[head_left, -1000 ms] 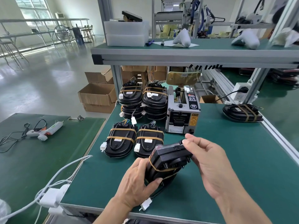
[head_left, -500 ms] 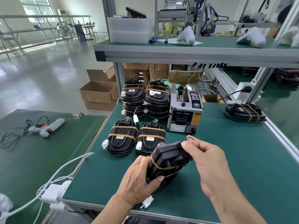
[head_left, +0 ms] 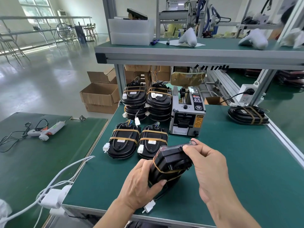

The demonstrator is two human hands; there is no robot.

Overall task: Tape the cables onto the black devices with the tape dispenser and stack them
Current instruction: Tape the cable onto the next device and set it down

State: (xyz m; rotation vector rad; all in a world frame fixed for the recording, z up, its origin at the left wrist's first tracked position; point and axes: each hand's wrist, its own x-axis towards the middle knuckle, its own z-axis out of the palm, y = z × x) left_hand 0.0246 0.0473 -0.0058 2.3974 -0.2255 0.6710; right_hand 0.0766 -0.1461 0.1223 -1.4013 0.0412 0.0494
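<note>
Head view: the black device (head_left: 171,163) is off the table, tilted, at about 6 o'clock from the tape dispenser (head_left: 187,112). The left hand (head_left: 139,183) grasps its lower end, thumb curled over the face, while the right hand (head_left: 207,163) pinches its upper edge with curled fingers. Two tan tape bands already cross it.

The risk I see is its cable: the white connector (head_left: 148,208) hangs loose below the device near the table edge, so it could snag or pull a band loose if the device is turned quickly. Held only by its ends, the device might also slip.

At 11 o'clock lie two taped devices (head_left: 138,140) side by side; beyond them two stacks (head_left: 146,101) stand just left of the dispenser. Another taped device (head_left: 248,115) sits at 2 o'clock, well apart. The green table (head_left: 230,162) is matted. On a neighbouring table at 9 o'clock rests a glue gun (head_left: 46,131); cardboard boxes (head_left: 100,96) sit on the glossy floor, and a shelf (head_left: 197,48) runs overhead.
</note>
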